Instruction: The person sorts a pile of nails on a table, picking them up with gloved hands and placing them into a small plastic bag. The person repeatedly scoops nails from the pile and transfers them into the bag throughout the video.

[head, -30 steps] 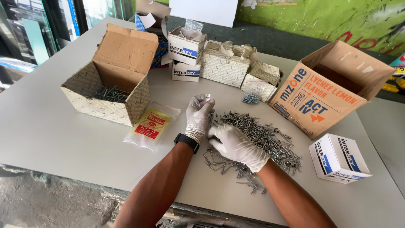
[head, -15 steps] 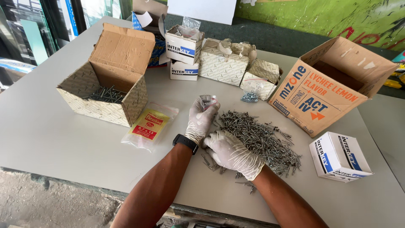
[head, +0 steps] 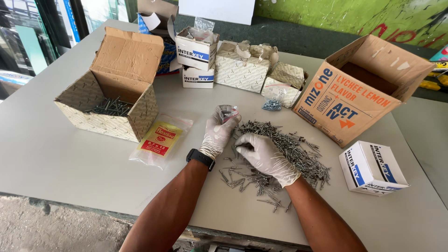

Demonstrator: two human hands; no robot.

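I see a big orange cardboard box (head: 359, 93), a small white box (head: 373, 168) near it, and an open brown patterned box (head: 112, 93).

Single head-worn view. It looks down and forward from above the near edge of the flat grey surface (head: 56, 163), at close range. Both forearms enter from the bottom of frame. The far edge and a painted green wall (head: 345, 14) close the top.
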